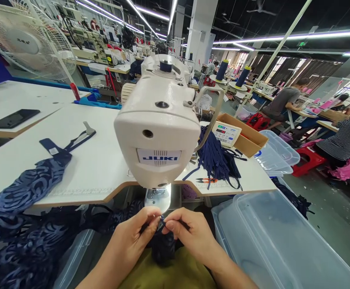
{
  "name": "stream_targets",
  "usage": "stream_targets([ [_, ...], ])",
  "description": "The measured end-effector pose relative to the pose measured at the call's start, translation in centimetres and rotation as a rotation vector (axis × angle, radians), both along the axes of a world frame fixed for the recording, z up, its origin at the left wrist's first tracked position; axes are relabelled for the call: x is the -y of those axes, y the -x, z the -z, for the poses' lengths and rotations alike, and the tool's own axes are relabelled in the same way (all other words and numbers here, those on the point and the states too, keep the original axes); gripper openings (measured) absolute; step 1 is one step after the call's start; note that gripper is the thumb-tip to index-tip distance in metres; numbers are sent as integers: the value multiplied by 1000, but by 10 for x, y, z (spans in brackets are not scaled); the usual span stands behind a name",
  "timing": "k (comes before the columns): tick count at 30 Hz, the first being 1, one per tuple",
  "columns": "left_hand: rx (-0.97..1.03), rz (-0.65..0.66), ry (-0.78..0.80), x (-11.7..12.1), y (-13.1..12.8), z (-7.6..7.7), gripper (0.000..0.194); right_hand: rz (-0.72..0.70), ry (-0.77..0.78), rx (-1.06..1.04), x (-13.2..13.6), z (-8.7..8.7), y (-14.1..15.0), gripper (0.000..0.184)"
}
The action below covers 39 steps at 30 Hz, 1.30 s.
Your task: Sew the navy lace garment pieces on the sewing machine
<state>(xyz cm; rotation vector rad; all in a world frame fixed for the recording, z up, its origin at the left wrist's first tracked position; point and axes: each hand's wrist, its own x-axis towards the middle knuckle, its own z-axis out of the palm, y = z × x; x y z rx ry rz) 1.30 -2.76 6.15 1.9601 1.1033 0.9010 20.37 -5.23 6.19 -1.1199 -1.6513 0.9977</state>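
Note:
My left hand (134, 237) and my right hand (194, 233) meet in front of the sewing machine (159, 132), close to its free metal bed (158, 199). Fingertips of both hands pinch a small edge of dark navy fabric (163, 249), which hangs down over my lap. Exactly which part of the fabric is pinched is too small to tell. Left of my hands, a mass of patterned navy garments (36, 237) spills over the table edge, with one patterned piece and its strap (81, 138) lying on the tabletop.
Navy straps (212, 154) lie in a bunch right of the machine, beside orange thread snips (206, 180), a control panel (226, 133) and a cardboard box (244, 134). A clear plastic bin (283, 237) stands at my right. Far left are a phone (14, 119) and a fan (24, 42).

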Motion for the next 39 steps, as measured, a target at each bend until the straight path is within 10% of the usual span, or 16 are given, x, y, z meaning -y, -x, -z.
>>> stream_targets([
  [15, -151, 47, -469, 3, -2, 10, 17, -87, 143, -38, -1, 1, 2, 17],
  [23, -146, 197, -87, 6, -8, -3, 15, 51, 69, 214, -2, -4, -2, 10],
  [30, -55, 215, -394, 1, 0, -3, 13, -204, 306, -40, -8, -2, -7, 13],
  [39, 123, 96, 63, -1, -2, -2, 10, -23, -110, 139, -18, -21, -21, 21],
])
